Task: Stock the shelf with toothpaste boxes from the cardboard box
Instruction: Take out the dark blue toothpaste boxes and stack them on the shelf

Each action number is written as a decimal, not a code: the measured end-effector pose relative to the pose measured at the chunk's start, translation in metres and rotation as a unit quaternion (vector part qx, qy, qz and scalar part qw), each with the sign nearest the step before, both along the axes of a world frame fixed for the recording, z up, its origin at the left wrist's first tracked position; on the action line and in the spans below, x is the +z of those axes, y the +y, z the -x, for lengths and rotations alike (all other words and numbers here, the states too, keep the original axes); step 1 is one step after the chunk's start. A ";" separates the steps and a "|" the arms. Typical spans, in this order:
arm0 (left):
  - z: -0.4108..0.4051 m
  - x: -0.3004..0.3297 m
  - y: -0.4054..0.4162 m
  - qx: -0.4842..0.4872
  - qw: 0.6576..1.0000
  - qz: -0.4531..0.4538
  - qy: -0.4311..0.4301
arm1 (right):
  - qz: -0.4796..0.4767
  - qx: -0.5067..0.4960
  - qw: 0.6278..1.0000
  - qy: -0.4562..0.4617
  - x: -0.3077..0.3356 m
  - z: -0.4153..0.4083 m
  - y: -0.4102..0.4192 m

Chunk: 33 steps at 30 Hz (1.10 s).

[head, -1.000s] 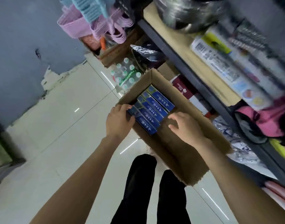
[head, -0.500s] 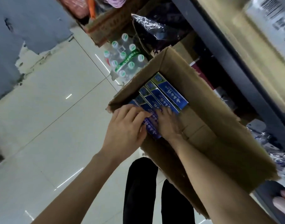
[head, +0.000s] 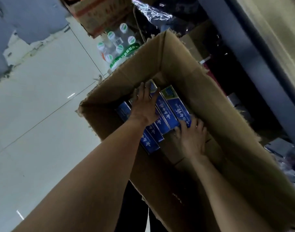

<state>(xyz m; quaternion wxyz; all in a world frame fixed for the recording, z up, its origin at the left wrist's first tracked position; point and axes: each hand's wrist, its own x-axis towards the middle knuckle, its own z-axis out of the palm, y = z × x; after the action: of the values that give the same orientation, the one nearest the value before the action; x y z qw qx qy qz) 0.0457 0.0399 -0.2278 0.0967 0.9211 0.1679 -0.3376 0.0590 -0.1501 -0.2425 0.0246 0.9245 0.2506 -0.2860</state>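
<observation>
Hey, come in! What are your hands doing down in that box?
Left hand flat on the toothpaste boxes. Right hand at their near ends. All inside the cardboard box, none lifted yet. Nothing blocking.

Five toothpaste boxes (head: pixel 175 113) (partly covered), one cardboard box (head: pixel 210 104), two hands.

1. White Chinese brush-script characters are showing along the blue faces of the toothpaste boxes (head: pixel 174 113); they are too blurred to be read with certainty.
2. White Chinese print, upside down to the camera, is running along the green band (head: pixel 125 55) wrapping the pack of water bottles (head: pixel 117 42); the characters 中国 are appearing legible.
3. A barcode sticker (head: pixel 118 42) is sitting on that pack; its digits are not resolving.
</observation>
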 end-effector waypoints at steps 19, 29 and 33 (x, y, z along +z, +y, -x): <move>-0.036 -0.017 0.016 -0.349 0.936 0.026 0.041 | -0.049 -0.070 0.996 -0.012 0.051 0.015 -0.056; -0.037 0.005 -0.006 -0.425 0.903 -0.060 -0.029 | -0.086 -0.078 0.992 -0.046 0.061 0.023 -0.051; -0.023 0.030 -0.007 -0.362 0.929 -0.058 -0.051 | -0.116 -0.117 0.986 -0.038 0.083 0.020 -0.051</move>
<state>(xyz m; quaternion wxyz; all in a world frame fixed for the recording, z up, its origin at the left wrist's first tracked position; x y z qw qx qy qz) 0.0690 0.0329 -0.1977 -0.0775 0.9394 -0.1629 -0.2915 0.0385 -0.2010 -0.1591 -0.1069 0.9544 0.1706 -0.2205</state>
